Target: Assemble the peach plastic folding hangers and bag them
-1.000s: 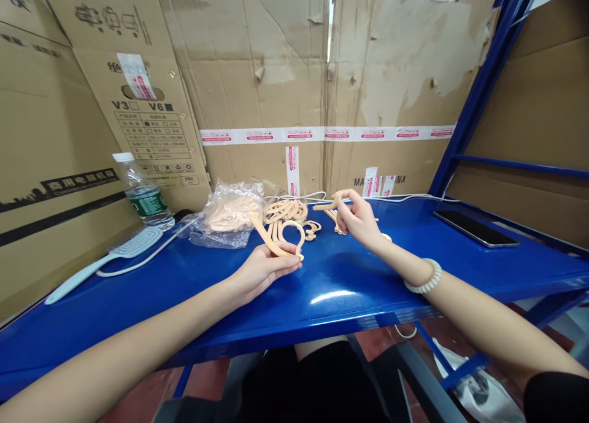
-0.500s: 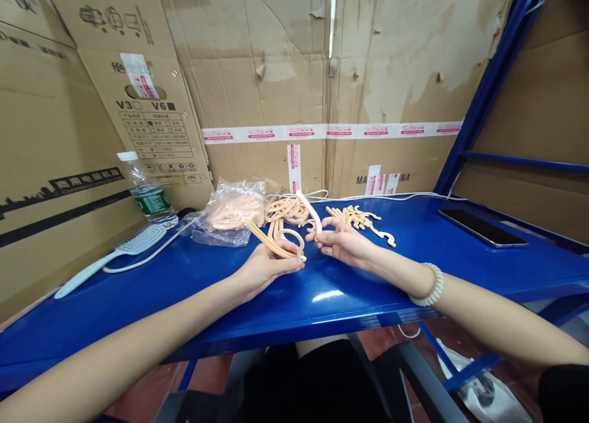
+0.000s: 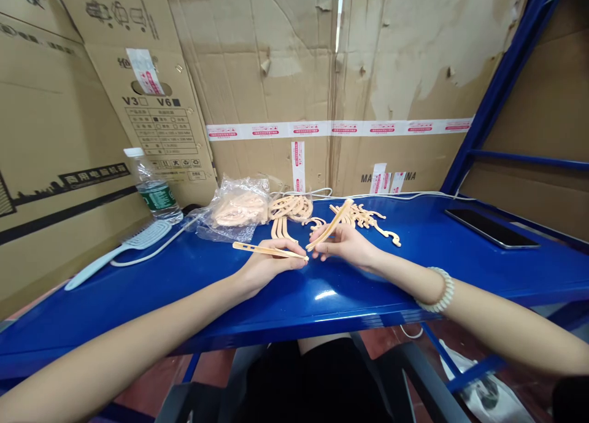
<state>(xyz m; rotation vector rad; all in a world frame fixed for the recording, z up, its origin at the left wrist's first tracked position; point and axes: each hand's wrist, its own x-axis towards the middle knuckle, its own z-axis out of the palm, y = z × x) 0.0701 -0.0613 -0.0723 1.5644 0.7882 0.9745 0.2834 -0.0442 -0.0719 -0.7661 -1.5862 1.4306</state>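
My left hand is closed round a beige plastic hanger piece, a slotted strip that lies almost level and points left. My right hand pinches a second curved hanger piece, tilted up to the right. The near ends of the two pieces are close together above the desk; whether they touch I cannot tell. Behind my hands lie a few curved hanger arms and a heap of arched beige parts. Several hanger hooks are spread behind my right hand.
A clear plastic bag of beige parts sits at the back of the blue desk. To the left are a water bottle, a pale blue hairbrush and a white cable. A phone lies on the right. Cardboard walls stand behind.
The left piece has turned from showing its round loop to lying edge-on and nearly level. The right piece has swung from leaning left to leaning right. The view has shifted slightly.
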